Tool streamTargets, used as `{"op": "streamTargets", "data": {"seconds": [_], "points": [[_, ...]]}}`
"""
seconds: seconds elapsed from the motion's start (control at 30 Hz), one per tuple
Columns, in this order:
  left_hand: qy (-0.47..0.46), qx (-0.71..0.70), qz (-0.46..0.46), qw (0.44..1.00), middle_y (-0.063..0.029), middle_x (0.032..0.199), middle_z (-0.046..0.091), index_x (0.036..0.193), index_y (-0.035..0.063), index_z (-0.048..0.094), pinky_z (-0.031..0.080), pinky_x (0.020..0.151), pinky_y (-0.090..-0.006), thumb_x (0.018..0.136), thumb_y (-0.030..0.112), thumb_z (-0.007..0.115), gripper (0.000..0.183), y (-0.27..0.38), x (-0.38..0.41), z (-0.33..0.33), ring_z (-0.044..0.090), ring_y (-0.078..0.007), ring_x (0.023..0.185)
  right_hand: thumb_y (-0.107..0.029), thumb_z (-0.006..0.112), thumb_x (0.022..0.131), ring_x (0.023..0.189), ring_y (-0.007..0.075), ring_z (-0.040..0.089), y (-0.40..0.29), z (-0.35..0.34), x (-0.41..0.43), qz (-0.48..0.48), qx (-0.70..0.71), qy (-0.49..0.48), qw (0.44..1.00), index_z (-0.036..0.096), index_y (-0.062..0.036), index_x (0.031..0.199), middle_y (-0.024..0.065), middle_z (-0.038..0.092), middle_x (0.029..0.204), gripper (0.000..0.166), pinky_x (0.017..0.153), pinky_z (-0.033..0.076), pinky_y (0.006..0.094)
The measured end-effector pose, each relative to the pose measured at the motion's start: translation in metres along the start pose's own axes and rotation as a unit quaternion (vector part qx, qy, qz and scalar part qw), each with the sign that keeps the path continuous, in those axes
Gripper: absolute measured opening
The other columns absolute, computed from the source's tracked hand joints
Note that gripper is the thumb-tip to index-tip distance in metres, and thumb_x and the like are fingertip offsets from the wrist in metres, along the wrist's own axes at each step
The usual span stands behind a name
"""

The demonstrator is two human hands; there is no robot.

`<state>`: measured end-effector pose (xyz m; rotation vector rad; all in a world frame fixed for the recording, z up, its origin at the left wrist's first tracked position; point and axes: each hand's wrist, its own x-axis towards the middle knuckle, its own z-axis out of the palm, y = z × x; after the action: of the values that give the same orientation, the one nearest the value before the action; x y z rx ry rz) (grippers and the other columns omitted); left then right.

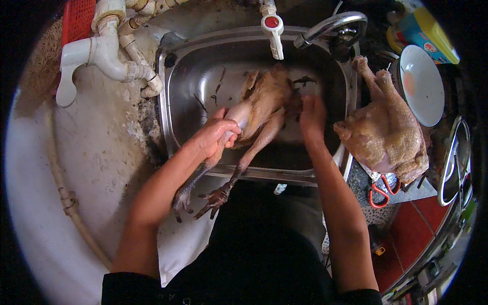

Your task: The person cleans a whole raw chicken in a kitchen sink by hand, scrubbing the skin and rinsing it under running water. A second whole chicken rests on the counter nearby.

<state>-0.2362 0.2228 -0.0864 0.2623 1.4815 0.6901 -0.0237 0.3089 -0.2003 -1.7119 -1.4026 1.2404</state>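
Observation:
A plucked whole bird (267,91), likely a chicken, lies in the stainless steel sink (331,148). Its dark-scaled feet (219,196) hang over the sink's front rim. My left hand (225,131) is wrapped around one of its legs, just above the dark shank. Beside the bird's right flank, over the basin, is my right hand (313,114), blurred and seen from the back. Whether its fingers hold anything cannot be made out. Dark strands or scraps (217,84) stick to the basin floor on the left, and another dark scrap (305,79) lies beyond my right hand.
Above the sink hang a white plastic tap (275,34) and a curved chrome faucet (331,23). On the right counter lie a second plucked bird (389,133), a white bowl (423,84) and red-handled scissors (381,194). White pipes with a valve (99,57) stand at the left.

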Motion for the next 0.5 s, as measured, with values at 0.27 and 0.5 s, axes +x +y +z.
{"op": "streamTargets", "data": {"seconds": [0.27,0.5], "points": [[0.041,0.055,-0.006,0.998,-0.0087,0.081,0.049,0.109,0.0044,0.041,0.035,0.044,-0.0269,0.065,0.002,0.059,0.048,-0.001,-0.006,0.006,0.046,-0.0131,0.055,-0.021,0.059,0.085,0.083,0.0282,0.060,-0.032,0.021,-0.027,-0.122,-0.044,-0.059,0.990,0.059,-0.0031,0.098,0.0149,0.062,0.090,0.022,0.075,0.047,0.0351],[0.040,0.193,0.014,0.980,-0.0073,0.079,0.048,0.110,0.0049,0.041,0.036,0.047,-0.0274,0.065,0.005,0.059,0.049,0.009,-0.009,0.007,0.047,-0.0124,0.059,-0.016,0.058,0.083,0.087,0.0354,0.057,-0.024,0.041,-0.007,-0.232,-0.144,-0.100,0.957,0.060,-0.0029,0.093,0.0193,0.059,0.098,0.016,0.076,0.046,0.0408]]}}
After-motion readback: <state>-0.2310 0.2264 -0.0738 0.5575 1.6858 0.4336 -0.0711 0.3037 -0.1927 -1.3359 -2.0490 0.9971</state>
